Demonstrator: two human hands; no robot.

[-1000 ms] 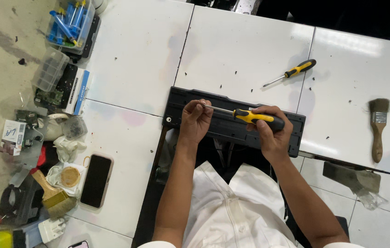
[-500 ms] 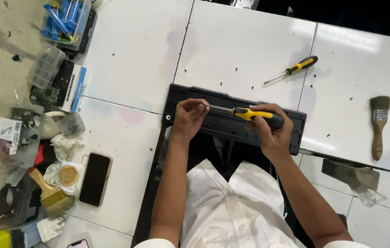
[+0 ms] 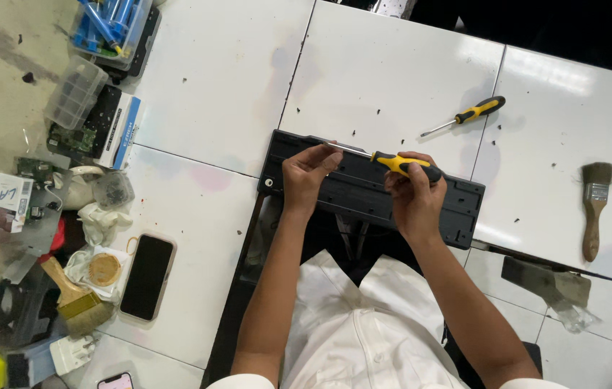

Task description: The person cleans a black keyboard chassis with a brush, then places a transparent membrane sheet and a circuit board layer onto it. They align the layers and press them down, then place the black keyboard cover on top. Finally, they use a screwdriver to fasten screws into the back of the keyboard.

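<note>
We are gripping the yellow-handled screwdriver (image 3: 399, 164) in our right hand (image 3: 414, 198) at centre frame, our left hand (image 3: 306, 176) pinching its tip over the black panel (image 3: 363, 191), which is overhanging the white table (image 3: 212, 94) edge. Open tabletop is lying above, toward a second screwdriver (image 3: 464, 115). Against half a second ago, both hands are sitting almost unchanged.

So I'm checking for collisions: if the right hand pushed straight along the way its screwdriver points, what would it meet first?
The right hand aims the yellow-handled screwdriver leftward; its tip already sits at the left hand's fingers, above the black panel. Those fingers come first, though depth is unclear.
</note>
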